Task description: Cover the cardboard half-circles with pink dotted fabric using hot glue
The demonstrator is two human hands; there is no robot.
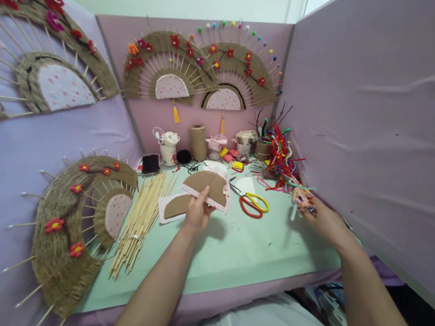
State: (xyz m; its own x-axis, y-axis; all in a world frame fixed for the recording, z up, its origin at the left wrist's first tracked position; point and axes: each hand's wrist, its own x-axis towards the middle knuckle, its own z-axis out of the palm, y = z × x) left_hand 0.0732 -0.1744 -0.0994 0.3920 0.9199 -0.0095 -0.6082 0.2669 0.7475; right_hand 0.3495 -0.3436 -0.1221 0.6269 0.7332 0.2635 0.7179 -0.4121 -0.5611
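Observation:
My left hand [197, 212] is closed on a half-round cardboard piece [212, 182], thumb on top, above the table. Pale pink-spotted fabric edges that piece. Under it and to the left lies a second cardboard half-circle [176, 206] on white fabric. At the right side of the table, my right hand [314, 211] is wrapped round a colourfully patterned glue gun [303, 200], from which a whitish stick pokes out. Its far end is hard to make out against the pipe cleaners. Scissors [251, 204] with one red and one yellow handle lie between my hands.
A bundle of thin wooden sticks [140, 223] lies left. Tangled pipe cleaners [281, 155] stand at the back right, near a twine spool [199, 143] and a white container [169, 149]. Finished twine fans [70, 228] lean on the left and hang behind. Upright panels [370, 112] enclose the table.

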